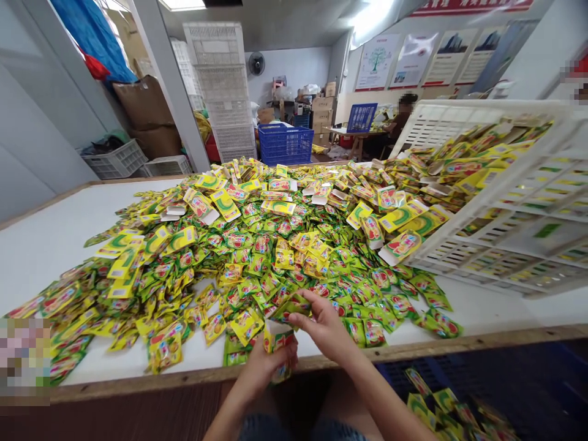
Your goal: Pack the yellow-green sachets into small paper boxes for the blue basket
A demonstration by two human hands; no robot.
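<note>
My left hand (269,367) is wrapped round a small printed box (277,338) with its white top flap open, held upright at the table's front edge. Just above the box's mouth, my right hand (324,324) pinches a green sachet (292,306) between thumb and fingers. The sachet is tilted and close to the box opening; whether part of it is inside, I cannot tell. A large heap of green and yellow sachets (261,245) lies beyond both hands. Yellow boxes (225,204) are scattered over the top of the heap.
A white plastic crate (500,245) tips toward the heap on the right, holding many boxes. The white table (41,226) has a wooden front edge. Below it at right sits a dark blue crate (395,380) with packed boxes. A person (399,125) sits at a far table.
</note>
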